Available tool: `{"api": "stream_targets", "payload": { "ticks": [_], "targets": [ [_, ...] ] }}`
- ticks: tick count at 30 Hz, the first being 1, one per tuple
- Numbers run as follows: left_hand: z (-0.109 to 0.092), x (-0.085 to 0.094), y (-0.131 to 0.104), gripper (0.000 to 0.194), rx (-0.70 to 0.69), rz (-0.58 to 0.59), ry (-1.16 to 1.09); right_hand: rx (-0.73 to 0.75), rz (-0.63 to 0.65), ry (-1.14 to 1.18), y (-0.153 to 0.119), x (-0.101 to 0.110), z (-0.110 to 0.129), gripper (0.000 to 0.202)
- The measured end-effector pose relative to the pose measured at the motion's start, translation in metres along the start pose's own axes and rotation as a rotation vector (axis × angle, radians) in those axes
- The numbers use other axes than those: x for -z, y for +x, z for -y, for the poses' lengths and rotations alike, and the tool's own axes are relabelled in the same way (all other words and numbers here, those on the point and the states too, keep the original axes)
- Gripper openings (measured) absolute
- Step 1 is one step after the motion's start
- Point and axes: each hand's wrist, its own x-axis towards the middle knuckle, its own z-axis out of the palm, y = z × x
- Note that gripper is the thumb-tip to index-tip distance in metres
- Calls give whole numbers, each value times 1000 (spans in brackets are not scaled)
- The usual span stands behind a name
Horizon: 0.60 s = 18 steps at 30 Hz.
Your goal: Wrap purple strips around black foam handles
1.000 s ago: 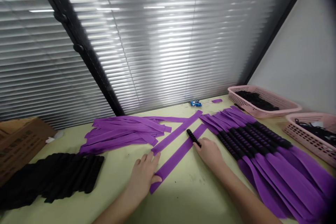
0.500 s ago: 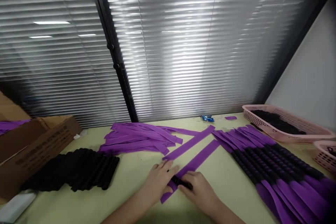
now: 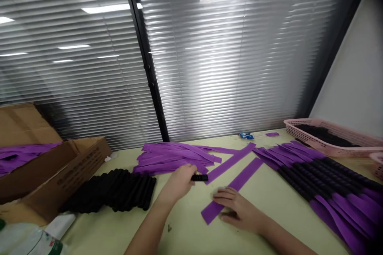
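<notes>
My left hand (image 3: 181,181) is closed on one end of a short black notched bar (image 3: 200,177), held above the table beside a purple fabric strip (image 3: 230,163). My right hand (image 3: 236,209) rests by a second purple strip (image 3: 243,175), its fingertips at the strip's edge. Its fingers are bent, with a gap between them and the thumb, and nothing shows inside. Both strips lie flat and slanted. Behind my left hand is a loose pile of purple strips (image 3: 170,157).
Black foam-like tubes (image 3: 119,189) lie left, by a cardboard box (image 3: 68,171) holding purple fabric. At right are purple strips with black tubes (image 3: 326,177) in a row and a pink basket (image 3: 329,149) of black pieces. A blue packet (image 3: 246,136) sits near the blinds.
My left hand has lifted the black bar off the second strip and moved it away. My right hand has let go of the bar and shifted right. The view has turned slightly left.
</notes>
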Motion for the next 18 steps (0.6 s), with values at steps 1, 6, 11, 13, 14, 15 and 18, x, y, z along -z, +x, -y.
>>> {"api": "stream_targets", "payload": {
  "ticks": [1, 6, 11, 13, 14, 15, 18],
  "targets": [
    [3, 11, -3, 24, -3, -59, -47, 0, 10, -13, 1, 0, 2, 47],
    [15, 46, -19, 37, -75, -261, -256, -54, -30, -26, 4, 3, 11, 38],
    [16, 55, -24, 22, -85, -300, -336, -113, -40, 19, 1, 4, 15, 44],
    [13, 56, -22, 19, -100, -327, -393, -138, -47, 21, -1, 5, 16, 46],
    [10, 56, -21, 18, -108, -344, -430, -139, -47, 20, -2, 6, 17, 47],
    [7, 55, -19, 18, -110, -355, -464, -132, -46, 19, -2, 7, 18, 48],
    [-1, 52, -16, 15, -92, -353, -516, -63, -42, 13, -2, 10, 22, 49]
  ]
}}
